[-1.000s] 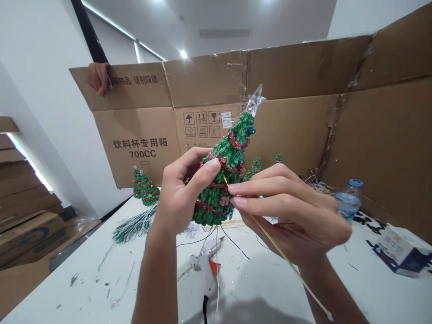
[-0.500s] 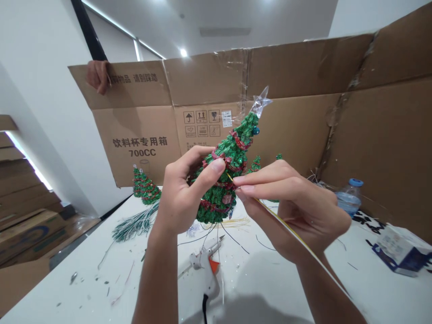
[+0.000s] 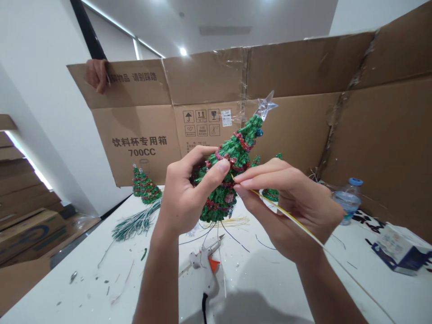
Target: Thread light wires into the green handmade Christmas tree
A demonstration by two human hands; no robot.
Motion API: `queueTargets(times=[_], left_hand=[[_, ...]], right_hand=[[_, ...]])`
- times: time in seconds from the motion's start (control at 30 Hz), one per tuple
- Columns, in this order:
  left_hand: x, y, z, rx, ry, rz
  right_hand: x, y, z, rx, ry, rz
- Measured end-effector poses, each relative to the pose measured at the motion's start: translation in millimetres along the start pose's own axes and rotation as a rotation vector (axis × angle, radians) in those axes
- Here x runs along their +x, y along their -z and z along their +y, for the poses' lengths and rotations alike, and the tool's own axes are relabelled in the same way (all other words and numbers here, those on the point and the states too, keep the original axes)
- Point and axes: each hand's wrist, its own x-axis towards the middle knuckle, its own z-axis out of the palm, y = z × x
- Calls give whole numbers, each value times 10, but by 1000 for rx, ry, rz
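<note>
Currently, the left hand (image 3: pixel 184 195) clasps a green, red-garlanded, cone-shaped tree (image 3: pixel 240 150), while at its right side the right hand (image 3: pixel 292 195) pinches a thin yellow-and-white strand (image 3: pixel 294 219).

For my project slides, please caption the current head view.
Left hand holds a miniature Christmas tree; right hand pinches a thin yellow-white strand.

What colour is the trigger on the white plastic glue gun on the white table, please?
Orange; the trigger shows best in the head view.
</note>
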Motion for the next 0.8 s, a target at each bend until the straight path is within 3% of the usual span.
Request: queueTargets(times=[0.3,0.8], left_hand=[[0,6,-5,56,2,31],[-11,-32,-4,59,-8,-10]], right_hand=[[0,48,40,-43,64,-32],[13,-10,17,-211,35,4]])
